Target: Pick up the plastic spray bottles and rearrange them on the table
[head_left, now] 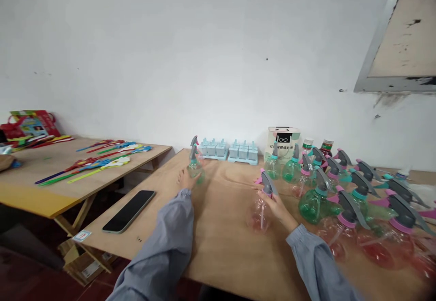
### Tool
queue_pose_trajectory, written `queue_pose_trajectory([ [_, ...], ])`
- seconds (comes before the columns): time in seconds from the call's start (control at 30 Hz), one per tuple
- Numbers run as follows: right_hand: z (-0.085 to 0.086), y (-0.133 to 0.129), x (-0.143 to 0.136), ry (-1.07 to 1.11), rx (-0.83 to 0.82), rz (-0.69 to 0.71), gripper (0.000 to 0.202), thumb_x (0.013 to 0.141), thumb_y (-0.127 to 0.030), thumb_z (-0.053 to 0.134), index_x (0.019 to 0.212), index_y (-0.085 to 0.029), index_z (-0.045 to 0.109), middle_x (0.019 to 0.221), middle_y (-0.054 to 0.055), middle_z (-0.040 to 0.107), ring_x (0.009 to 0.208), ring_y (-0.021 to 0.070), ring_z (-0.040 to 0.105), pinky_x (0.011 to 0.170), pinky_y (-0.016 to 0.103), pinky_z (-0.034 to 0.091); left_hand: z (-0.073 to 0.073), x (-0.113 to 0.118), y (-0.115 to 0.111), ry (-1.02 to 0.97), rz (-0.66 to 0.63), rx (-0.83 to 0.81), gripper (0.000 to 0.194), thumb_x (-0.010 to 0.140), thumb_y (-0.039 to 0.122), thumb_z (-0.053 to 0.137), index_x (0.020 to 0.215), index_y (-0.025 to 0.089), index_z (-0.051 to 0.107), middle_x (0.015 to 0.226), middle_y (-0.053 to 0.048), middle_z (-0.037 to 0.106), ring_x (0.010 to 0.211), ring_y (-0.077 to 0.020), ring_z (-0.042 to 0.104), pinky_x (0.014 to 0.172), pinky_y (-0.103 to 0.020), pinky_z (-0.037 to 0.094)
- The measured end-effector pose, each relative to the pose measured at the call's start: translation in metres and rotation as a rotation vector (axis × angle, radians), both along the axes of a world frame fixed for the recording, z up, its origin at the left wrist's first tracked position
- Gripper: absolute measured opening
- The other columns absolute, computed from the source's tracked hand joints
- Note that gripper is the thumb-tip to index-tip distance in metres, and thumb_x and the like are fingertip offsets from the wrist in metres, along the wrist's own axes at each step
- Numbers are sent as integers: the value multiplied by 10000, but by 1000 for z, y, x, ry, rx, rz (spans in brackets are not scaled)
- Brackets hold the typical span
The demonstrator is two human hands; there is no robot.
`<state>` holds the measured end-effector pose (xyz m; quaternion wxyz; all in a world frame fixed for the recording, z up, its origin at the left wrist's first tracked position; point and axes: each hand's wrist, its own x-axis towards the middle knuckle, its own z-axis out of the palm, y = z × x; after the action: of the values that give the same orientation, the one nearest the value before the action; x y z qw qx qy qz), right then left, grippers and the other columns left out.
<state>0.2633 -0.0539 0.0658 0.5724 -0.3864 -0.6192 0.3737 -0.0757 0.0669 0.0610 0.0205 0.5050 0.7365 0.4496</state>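
Note:
Near the table's back left, my left hand (187, 179) is closed round the lower part of a green spray bottle (196, 169) with a grey and teal head. Just behind that bottle, another spray head and a bit of pink are partly hidden. My right hand (275, 203) grips the neck of a clear pink spray bottle (260, 217) with a grey and pink head, held upright over the middle of the table (225, 246). Several green bottles (314, 205) and pink bottles (379, 246) stand to the right of my right hand.
Light blue moulds (242, 152) sit along the wall beside a paper bag (282, 143) and two red bottles with labels (327, 147). A black phone (129, 211) lies at the left edge. Another table (61, 189) holds colourful long-handled items (98, 167).

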Motion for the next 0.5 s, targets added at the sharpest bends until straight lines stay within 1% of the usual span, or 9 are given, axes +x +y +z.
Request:
queue_pose_trajectory([
  [0.07, 2, 4, 0, 50, -6, 25, 530, 737, -623, 705, 1130, -269, 695, 1048, 80, 731, 1076, 290, 656, 1014, 488, 453, -9, 11, -10, -25, -78, 16, 614, 656, 347, 769, 1148, 140, 467, 1160, -172, 572, 1157, -339, 574, 915, -470, 479],
  [0.13, 4, 9, -1, 108, -29, 51, 483, 740, -596, 713, 1070, -243, 717, 1071, 90, 737, 1060, 298, 669, 965, 479, 494, -19, 25, -20, -34, -185, 40, 610, 655, 354, 774, 1140, 165, 456, 1122, -113, 603, 1083, -258, 623, 903, -396, 507],
  [0.2, 5, 13, -2, 195, -66, 58, 457, 732, -572, 718, 1036, -231, 722, 1080, 91, 741, 1030, 299, 686, 907, 461, 532, -30, 41, -30, -43, -278, 70, 625, 650, 390, 778, 1139, 184, 446, 1106, -84, 611, 1028, -222, 648, 888, -368, 525],
  [0.3, 6, 16, -4, 340, -120, 41, 471, 697, -562, 720, 1030, -230, 713, 1005, 82, 758, 954, 297, 714, 808, 437, 574, -46, 66, -47, -31, -377, 118, 689, 628, 477, 782, 1157, 199, 440, 1101, -82, 598, 1024, -243, 645, 891, -408, 531],
  [0.37, 6, 17, -4, 383, -128, 24, 466, 681, -566, 712, 1007, -232, 710, 935, 77, 763, 911, 293, 722, 752, 422, 586, -52, 81, -58, 14, -392, 140, 709, 628, 513, 774, 1177, 207, 447, 1097, -77, 593, 1039, -255, 635, 901, -421, 522],
  [0.43, 5, 17, -3, 383, -110, -22, 434, 684, -571, 697, 955, -231, 708, 872, 70, 759, 867, 283, 725, 717, 407, 588, -53, 91, -69, 68, -372, 141, 708, 634, 521, 769, 1190, 210, 458, 1094, -78, 593, 1048, -262, 629, 908, -416, 513],
  [0.5, 3, 18, -1, 375, -82, -96, 400, 687, -576, 690, 886, -229, 700, 803, 56, 746, 806, 266, 722, 691, 389, 585, -51, 97, -76, 102, -355, 127, 703, 637, 521, 770, 1190, 207, 472, 1083, -87, 598, 1031, -273, 632, 900, -419, 512],
])
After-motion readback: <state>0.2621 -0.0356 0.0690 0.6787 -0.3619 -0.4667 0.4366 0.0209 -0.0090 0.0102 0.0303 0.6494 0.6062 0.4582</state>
